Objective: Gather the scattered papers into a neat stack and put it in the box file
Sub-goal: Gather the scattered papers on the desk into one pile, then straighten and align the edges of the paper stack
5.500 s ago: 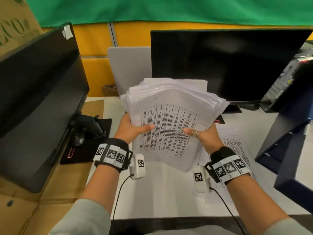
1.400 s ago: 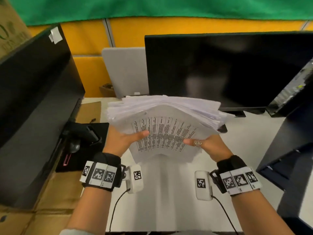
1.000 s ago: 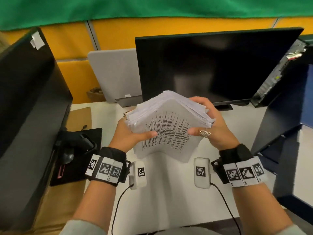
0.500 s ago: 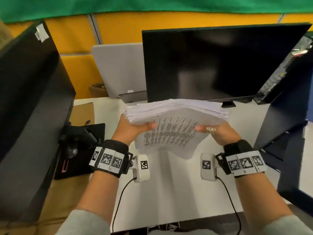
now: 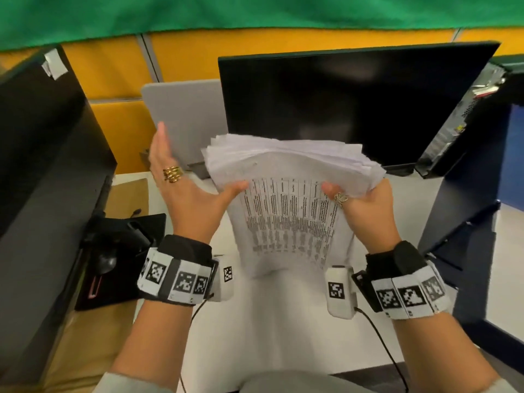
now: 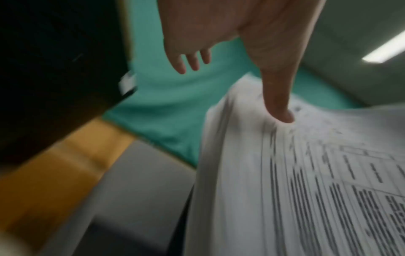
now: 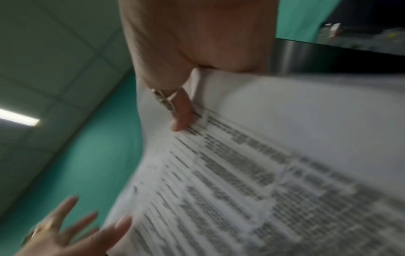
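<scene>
A thick stack of printed papers (image 5: pixel 286 199) is held up in front of me, above the white desk (image 5: pixel 269 321), with its far edges fanned and uneven. My right hand (image 5: pixel 365 205) grips its right edge, thumb on the top sheet and fingers hidden underneath. My left hand (image 5: pixel 181 188) is beside the left edge with its fingers straight and pointing up, clear of the paper. Only its thumb tip (image 6: pixel 282 114) touches the top sheet (image 6: pixel 306 181). In the right wrist view my right hand's thumb (image 7: pixel 181 114) presses on the printed sheet (image 7: pixel 263 173). The dark blue box file (image 5: pixel 459 222) stands at the right.
A black monitor (image 5: pixel 340 103) stands right behind the stack. A large black case (image 5: pixel 42 165) walls off the left side, with a black mat and small black items (image 5: pixel 122 242) at its foot. A grey panel (image 5: pixel 184 114) leans at the back. Cardboard (image 5: pixel 85 350) lies at the near left.
My left hand has let go of the stack's left edge and spread its fingers upward, leaving only the thumb on the paper. The right hand keeps its grip and the stack has tipped up.
</scene>
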Available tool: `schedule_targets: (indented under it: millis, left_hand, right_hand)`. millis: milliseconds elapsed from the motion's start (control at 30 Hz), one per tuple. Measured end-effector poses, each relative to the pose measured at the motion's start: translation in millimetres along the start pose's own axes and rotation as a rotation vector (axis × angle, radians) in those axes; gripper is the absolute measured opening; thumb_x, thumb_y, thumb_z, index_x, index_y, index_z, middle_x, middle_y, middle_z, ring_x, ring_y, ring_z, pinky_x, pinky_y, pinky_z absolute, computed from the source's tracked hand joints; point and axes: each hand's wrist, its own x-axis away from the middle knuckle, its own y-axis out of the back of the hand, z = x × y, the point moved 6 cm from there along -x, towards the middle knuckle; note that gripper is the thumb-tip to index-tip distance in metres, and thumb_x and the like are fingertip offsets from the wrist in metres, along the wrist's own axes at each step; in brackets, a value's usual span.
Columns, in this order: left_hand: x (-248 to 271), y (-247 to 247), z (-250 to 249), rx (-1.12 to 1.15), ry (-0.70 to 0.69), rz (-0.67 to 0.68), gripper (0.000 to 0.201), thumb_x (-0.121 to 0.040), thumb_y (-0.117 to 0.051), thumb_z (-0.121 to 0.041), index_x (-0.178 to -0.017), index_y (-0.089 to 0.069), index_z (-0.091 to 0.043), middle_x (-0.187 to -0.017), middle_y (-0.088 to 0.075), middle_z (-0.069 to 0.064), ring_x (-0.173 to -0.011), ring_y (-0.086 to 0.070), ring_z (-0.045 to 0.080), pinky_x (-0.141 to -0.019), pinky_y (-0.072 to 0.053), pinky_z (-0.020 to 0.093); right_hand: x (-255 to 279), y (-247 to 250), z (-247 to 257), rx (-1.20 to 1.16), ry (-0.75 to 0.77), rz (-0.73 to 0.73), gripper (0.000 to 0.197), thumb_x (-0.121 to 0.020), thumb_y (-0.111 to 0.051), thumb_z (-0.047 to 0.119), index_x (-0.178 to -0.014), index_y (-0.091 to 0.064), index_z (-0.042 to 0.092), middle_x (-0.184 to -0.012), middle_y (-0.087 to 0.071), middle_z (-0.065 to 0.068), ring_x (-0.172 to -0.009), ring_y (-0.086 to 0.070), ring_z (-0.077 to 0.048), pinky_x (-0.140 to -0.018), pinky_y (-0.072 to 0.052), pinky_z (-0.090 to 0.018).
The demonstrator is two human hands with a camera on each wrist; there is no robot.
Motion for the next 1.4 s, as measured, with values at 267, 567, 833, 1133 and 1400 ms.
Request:
schedule_targets:
  millis: [267, 567, 833, 1133, 1400]
  left_hand:
    - [-1, -42, -44, -0.032, -0.119, 0.542, 0.078, -0.058, -0.083, -0.038, -0.126, -0.047, -0.036, -0.115, -0.058, -0.016, -0.109, -0.054, -0.002, -0.095, -0.047, 0.022]
    - [17, -19, 29, 0.254, 0.386, 0.409, 0.028, -0.072, -0.074, -0.007, -0.096, -0.068, -0.018, -0.088, -0.071, -0.009, -0.083, -0.069, 0.002, -0.076, -0.058, 0.025]
    - [24, 40, 110, 0.34, 0.638, 0.258, 0.04, -0.074, -0.07, -0.002, -0.11, -0.06, -0.017, -0.11, -0.067, 0.007, -0.102, -0.065, 0.02, -0.091, -0.05, 0.052]
    - [52, 2, 125, 0.403, 0.713, 0.218, 0.035, -0.073, -0.069, 0.003, -0.096, -0.062, -0.023, -0.107, -0.067, 0.006, -0.1, -0.065, 0.017, -0.089, -0.051, 0.047]
    - [68, -35, 141, 0.186, 0.65, 0.402, 0.077, -0.07, -0.073, 0.007, -0.134, -0.039, -0.021, -0.113, -0.051, -0.006, -0.1, -0.053, 0.005, -0.088, -0.046, 0.017]
  right_hand:
    - [7, -53, 52, 0.808, 0.576, 0.158, 0.024, -0.076, -0.049, 0.019, -0.086, -0.069, 0.011, -0.076, -0.068, -0.004, -0.067, -0.063, -0.021, -0.055, -0.048, -0.029]
    - [-11, -20, 3, 1.209, 0.185, 0.34, 0.033, -0.068, -0.071, 0.053, -0.087, -0.066, 0.026, -0.073, -0.062, 0.005, -0.07, -0.054, -0.016, -0.06, -0.041, -0.028]
    - [-8, 23, -64, 0.667, -0.111, 0.12, 0.048, -0.066, -0.082, 0.02, -0.108, -0.062, 0.011, -0.111, -0.058, 0.001, -0.092, -0.055, -0.014, -0.07, -0.044, -0.013]
    - [-12, 26, -122, 0.005, -0.24, -0.008, 0.038, -0.067, -0.078, 0.003, -0.102, -0.065, 0.012, -0.096, -0.072, 0.002, -0.092, -0.068, -0.013, -0.077, -0.056, -0.029]
    - [9, 49, -195, -0.048, -0.587, -0.014, 0.032, -0.092, -0.047, -0.004, -0.123, -0.047, -0.001, -0.126, -0.052, -0.016, -0.086, -0.054, -0.006, -0.095, -0.049, -0.033]
